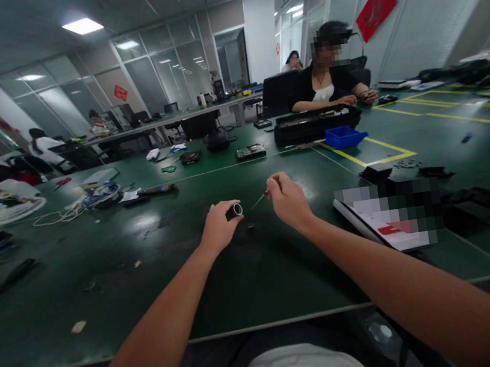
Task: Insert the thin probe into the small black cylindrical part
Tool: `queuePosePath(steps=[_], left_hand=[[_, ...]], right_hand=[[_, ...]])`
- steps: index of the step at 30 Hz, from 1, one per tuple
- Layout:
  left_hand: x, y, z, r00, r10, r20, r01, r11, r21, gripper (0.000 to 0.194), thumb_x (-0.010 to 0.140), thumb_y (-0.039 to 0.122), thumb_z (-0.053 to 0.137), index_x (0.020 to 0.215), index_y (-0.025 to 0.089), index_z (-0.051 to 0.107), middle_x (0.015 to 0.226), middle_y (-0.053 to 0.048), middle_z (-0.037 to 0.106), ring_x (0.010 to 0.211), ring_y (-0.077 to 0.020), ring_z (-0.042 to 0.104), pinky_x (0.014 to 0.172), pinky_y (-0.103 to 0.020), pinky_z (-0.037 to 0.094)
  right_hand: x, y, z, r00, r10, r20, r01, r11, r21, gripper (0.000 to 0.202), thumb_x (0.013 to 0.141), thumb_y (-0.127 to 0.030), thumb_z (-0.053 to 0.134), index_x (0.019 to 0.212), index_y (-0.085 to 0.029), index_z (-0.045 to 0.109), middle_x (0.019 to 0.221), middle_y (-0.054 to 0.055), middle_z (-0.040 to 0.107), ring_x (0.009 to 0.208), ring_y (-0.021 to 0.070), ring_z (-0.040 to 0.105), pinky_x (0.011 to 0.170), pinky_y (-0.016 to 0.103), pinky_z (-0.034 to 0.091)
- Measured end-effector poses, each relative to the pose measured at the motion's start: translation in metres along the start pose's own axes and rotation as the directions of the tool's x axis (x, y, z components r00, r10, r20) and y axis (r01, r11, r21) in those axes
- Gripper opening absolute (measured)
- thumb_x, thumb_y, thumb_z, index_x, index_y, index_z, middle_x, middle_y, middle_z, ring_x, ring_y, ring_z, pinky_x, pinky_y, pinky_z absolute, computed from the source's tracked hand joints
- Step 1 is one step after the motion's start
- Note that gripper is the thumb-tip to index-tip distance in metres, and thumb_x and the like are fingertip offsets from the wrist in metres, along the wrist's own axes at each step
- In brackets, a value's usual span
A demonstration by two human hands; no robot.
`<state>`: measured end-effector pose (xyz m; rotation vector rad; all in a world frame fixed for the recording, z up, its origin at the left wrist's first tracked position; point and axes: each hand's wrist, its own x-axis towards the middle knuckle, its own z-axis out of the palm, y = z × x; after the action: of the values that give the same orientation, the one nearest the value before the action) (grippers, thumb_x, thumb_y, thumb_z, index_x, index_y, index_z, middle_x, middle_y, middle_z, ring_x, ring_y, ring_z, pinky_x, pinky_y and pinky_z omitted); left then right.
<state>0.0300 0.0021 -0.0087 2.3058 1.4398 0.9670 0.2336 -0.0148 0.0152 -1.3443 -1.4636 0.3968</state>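
Over the middle of the green table (153,306), my left hand (219,226) is closed around a short black cylinder (233,212) whose round, pale-rimmed end faces right. My right hand (287,199) pinches the red handle of a thin screwdriver (260,199). Its shaft points down and left, and its tip is a little apart from the cylinder. On the table just below, between the hands, lies a small dark piece (250,227).
A blue bin (344,137) and a long black casing (316,125) stand ahead, near a seated person (325,75). A white-topped flat item (383,225) lies right of my right hand. Cables (103,195) and a dark screwdriver (14,273) lie left.
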Motion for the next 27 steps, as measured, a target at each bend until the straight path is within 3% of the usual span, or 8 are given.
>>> queuePosePath(steps=[3,8,13,18,23,27], left_hand=[[0.001,-0.002,0.0,0.996,-0.057,-0.072,0.048,0.992,-0.118,0.035,0.085,0.023,0.069,0.119,0.02,0.065,0.122,-0.008,0.069,0.115,-0.0248,0.062,0.105,-0.042,0.044],[0.001,0.001,-0.002,0.987,-0.149,-0.066,0.13,0.965,-0.23,0.033,0.092,0.024,0.056,0.124,0.019,0.054,0.118,-0.008,0.066,0.108,-0.0214,0.063,0.099,-0.038,0.046],[-0.004,0.013,-0.006,0.992,-0.031,0.121,0.037,0.998,-0.05,0.028,0.09,0.038,0.06,0.112,0.02,0.059,0.105,-0.008,0.067,0.094,-0.0237,0.063,0.086,-0.038,0.05],[-0.008,0.019,-0.003,0.939,0.079,0.336,-0.118,0.988,0.097,0.028,0.09,0.035,0.06,0.114,0.023,0.066,0.107,-0.008,0.068,0.096,-0.0252,0.064,0.085,-0.037,0.05],[-0.011,0.02,0.002,0.9,0.103,0.423,-0.219,0.947,0.236,0.029,0.092,0.039,0.058,0.116,0.026,0.069,0.108,-0.01,0.067,0.097,-0.0279,0.065,0.082,-0.037,0.05],[-0.011,0.021,0.004,0.909,0.077,0.411,-0.189,0.952,0.241,0.017,0.091,0.034,0.059,0.101,0.025,0.07,0.1,-0.009,0.067,0.093,-0.0263,0.065,0.082,-0.035,0.051]], right_hand=[[0.0,-0.002,-0.001,1.0,0.002,0.004,-0.002,1.0,0.02,0.022,0.098,-0.038,0.039,0.088,-0.024,0.052,0.079,0.004,0.067,0.076,0.0228,0.062,0.072,0.036,0.04],[-0.001,-0.004,-0.002,1.0,0.003,0.0,-0.004,0.999,0.046,0.022,0.098,-0.04,0.039,0.09,-0.024,0.053,0.079,0.004,0.067,0.077,0.023,0.063,0.072,0.035,0.04],[-0.001,-0.002,-0.001,1.0,-0.005,-0.01,0.006,0.999,0.045,0.022,0.098,-0.04,0.039,0.089,-0.024,0.053,0.079,0.004,0.067,0.077,0.0227,0.063,0.072,0.035,0.041],[-0.001,-0.001,-0.001,1.0,-0.015,-0.018,0.016,0.999,0.038,0.023,0.098,-0.041,0.039,0.088,-0.025,0.052,0.077,0.003,0.066,0.074,0.022,0.062,0.07,0.035,0.041],[-0.001,-0.003,-0.001,1.0,-0.019,-0.012,0.02,0.999,0.027,0.023,0.098,-0.04,0.039,0.087,-0.024,0.052,0.075,0.003,0.065,0.073,0.0218,0.062,0.07,0.035,0.041],[-0.001,-0.003,0.0,1.0,-0.025,-0.013,0.025,0.999,0.031,0.023,0.098,-0.04,0.039,0.089,-0.024,0.052,0.076,0.003,0.066,0.075,0.0225,0.063,0.071,0.035,0.041]])
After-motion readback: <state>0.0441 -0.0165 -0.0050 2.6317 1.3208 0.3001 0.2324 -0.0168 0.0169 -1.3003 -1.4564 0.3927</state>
